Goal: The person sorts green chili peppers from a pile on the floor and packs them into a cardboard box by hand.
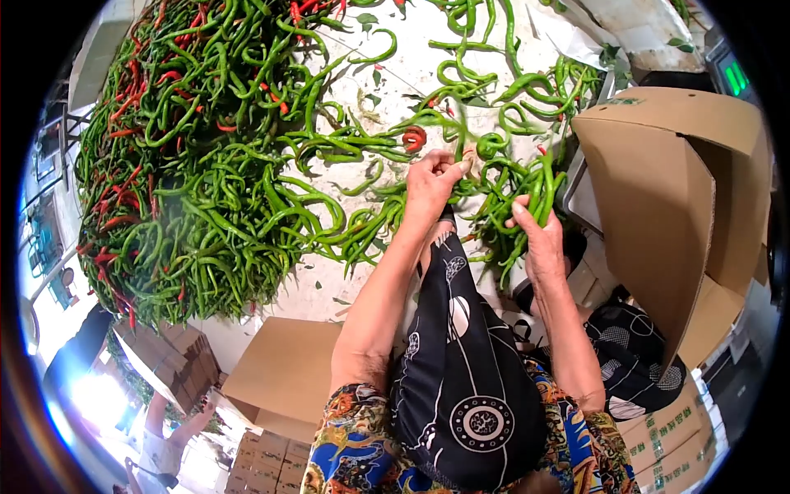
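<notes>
Heap of curled, glossy chillies, cropped above, on a pale surface; open cardboard carton, right; left hand, fingertips at a blurred green chilli — whether its grip is closed, cannot tell; right hand, grip clamped on bunched green chillies — long axes pointing away from the wearer, lower ends partly hidden

bright overall; intense white glare at lower left, with bluish flare beside it. circular fisheye distortion bends the edges, corners black. hands reasonably sharp.
</notes>
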`<move>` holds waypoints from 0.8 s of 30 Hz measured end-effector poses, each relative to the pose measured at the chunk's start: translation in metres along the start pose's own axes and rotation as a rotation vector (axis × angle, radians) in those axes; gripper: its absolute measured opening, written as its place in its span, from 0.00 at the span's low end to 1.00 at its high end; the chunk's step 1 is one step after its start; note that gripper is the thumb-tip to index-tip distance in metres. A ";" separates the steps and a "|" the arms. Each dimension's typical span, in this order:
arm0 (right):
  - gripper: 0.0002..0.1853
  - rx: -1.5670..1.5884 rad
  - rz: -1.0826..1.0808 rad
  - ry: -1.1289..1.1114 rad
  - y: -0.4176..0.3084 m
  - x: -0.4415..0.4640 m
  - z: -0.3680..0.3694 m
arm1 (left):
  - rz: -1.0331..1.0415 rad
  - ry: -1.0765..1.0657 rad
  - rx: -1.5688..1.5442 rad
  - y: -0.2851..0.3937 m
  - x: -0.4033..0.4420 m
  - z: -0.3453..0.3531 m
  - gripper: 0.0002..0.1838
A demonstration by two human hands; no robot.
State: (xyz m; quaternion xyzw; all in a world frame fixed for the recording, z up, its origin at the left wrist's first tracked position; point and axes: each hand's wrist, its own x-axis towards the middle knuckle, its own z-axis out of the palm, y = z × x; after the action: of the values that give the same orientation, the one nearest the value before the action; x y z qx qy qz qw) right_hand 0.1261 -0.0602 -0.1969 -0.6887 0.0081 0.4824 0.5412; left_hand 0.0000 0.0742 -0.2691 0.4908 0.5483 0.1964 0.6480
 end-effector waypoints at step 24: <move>0.21 0.031 0.043 -0.139 0.001 0.015 -0.010 | 0.442 -0.117 1.043 -0.032 -0.037 -0.038 0.16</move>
State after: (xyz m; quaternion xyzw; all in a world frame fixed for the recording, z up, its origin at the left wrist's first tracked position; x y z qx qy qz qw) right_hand 0.1399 -0.0608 -0.2082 -0.6446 -0.0071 0.5405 0.5406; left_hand -0.0555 0.0467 -0.2737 0.8589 0.4201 0.0031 0.2928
